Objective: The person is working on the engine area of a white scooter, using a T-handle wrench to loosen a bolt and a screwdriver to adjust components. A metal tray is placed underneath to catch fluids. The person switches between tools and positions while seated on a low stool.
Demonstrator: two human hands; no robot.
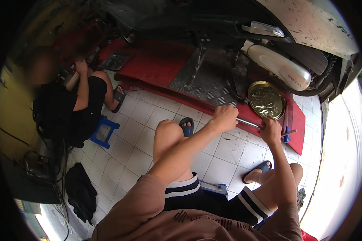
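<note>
My left hand (225, 118) is closed around one end of a silver metal rod (249, 123). My right hand (272, 130) grips the same line of metal further right, and a thin bar end sticks out beyond its fist. Whether this is one tool or two joined pieces is hidden by the fingers. Both hands are over the near edge of the red platform (149, 72). Just beyond my right hand lies a round gold-coloured tray (280, 112) with small items in it. A screwdriver with a blue handle (286, 136) rests on the platform beside that hand.
A scooter (277, 66) stands on the platform above my hands. To the left a person (64, 100) sits by a blue plastic stool (104, 132). A metal parts tray (116, 61) lies on the platform's far left. Black cloth (79, 193) is on the white tiles.
</note>
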